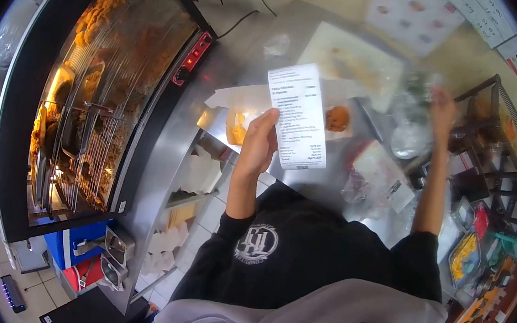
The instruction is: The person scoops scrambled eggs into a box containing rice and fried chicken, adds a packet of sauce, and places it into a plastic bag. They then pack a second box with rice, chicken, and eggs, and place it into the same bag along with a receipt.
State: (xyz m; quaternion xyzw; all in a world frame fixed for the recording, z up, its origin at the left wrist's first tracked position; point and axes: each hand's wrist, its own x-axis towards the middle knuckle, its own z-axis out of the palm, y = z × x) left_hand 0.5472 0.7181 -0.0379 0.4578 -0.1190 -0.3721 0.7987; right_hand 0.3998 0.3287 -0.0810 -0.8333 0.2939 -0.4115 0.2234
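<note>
My left hand (259, 141) is closed on a long printed receipt (301, 118), held up by its left edge with the text facing me. Behind the receipt, partly hidden, white paper food boxes lie open on the steel counter. Yellow food (236, 129) shows in one, and a brown fried piece (338, 119) lies to the right of the receipt. My right hand (443, 111) reaches out at the far right, beside clear plastic with something green (418, 90) in it. Motion smears its fingers, so a grip cannot be made out.
A lit glass display warmer (108, 95) with fried food stands on the left. On the counter are a white cutting board (369, 63), a dark long object (368, 117) and plastic bags (374, 173). A dark rack (494, 136) stands at right, near a bag of yellow food (465, 256).
</note>
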